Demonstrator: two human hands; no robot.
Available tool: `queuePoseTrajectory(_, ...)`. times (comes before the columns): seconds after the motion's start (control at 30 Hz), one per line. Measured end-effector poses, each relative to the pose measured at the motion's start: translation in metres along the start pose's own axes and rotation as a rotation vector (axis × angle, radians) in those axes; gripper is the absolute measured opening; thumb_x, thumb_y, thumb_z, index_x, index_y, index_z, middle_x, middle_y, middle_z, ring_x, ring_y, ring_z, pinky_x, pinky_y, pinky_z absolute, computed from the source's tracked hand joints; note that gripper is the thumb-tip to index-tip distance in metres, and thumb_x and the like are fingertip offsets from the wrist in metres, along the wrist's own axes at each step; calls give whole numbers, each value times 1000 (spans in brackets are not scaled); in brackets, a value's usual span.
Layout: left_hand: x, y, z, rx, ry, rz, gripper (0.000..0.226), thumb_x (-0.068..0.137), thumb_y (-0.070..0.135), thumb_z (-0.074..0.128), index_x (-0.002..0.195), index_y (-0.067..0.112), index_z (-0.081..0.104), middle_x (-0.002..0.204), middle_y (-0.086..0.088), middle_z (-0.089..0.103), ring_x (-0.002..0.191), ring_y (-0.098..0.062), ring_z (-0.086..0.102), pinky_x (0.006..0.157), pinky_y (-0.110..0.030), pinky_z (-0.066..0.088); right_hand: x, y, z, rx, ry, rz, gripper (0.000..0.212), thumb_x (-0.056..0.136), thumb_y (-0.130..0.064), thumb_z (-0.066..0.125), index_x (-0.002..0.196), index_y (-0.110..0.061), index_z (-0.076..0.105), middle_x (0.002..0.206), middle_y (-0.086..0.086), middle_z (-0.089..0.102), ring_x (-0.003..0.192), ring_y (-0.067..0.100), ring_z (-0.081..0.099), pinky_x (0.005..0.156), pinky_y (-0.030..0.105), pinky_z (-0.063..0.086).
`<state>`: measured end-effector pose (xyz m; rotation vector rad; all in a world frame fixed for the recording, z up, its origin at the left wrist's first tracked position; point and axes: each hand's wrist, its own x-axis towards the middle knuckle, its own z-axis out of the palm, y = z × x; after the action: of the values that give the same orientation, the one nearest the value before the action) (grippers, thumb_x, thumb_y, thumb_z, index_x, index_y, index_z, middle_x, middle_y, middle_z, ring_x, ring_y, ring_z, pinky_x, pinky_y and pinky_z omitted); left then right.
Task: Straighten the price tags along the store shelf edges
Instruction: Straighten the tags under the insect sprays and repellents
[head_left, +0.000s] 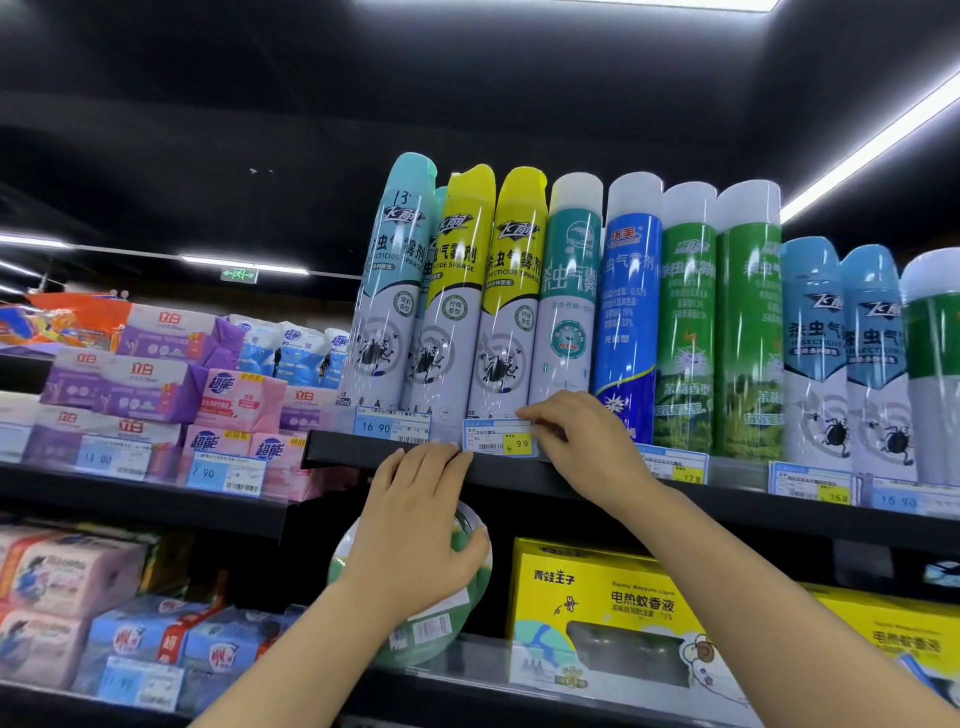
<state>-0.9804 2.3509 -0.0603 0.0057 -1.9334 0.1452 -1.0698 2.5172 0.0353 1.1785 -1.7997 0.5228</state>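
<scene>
The 9.9 price tag (500, 438) is pinched at its right end by the right hand (582, 441); the left hand (415, 525) rests open against the shelf edge (337, 449). Pulled unevenly, the tag could be popped from its rail.

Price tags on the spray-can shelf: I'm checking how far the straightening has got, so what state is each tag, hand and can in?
9.9 tag: sits level in the shelf edge, right end pinched.
16.90 tag: in the rail, untouched.
17.8 tag: tilted down to the right.
Right hand: pinches the 9.9 tag.
Left hand: fingertips touch the shelf edge.
Spray cans: upright, capped.
</scene>
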Motion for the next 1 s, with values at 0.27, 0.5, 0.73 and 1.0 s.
queuePoseTrajectory(0.27,-1,1,0,-5,-14,-4,65,71,48,50,122,8,60,123,-4,57,117,-24,51,98,-47,41,-4,5,5,-15,20,12,23,92,-15,55,110,-15,68,98,1,65,96,20,51,79,27,39)
queuePoseTrajectory(0.5,2,1,-4,17,-18,-3,61,72,46,49,118,9,61,118,-4,59,111,-24,53,103,-41,29,-8,7,-7,12,27,16,25,93,-16,53,114,-16,66,100,2,65,99,22,52,83,32,41)
queuePoseTrajectory(0.73,12,36,-5,-30,-8,39,60,75,43,47,123,8,57,120,-7,57,112,-25,49,104,-39,31,-52,42,-64,-18,84,-16,25,88,-19,62,112,-17,66,102,-1,66,99,18,53,81,27,39)
queuePoseTrajectory(1.0,46,156,19,-198,37,155,56,76,40,50,124,10,56,122,-6,56,113,-25,49,100,-41,37,-140,140,-136,-86,92,94,19,87,-18,64,106,-17,68,97,-5,60,95,10,48,80,19,33)
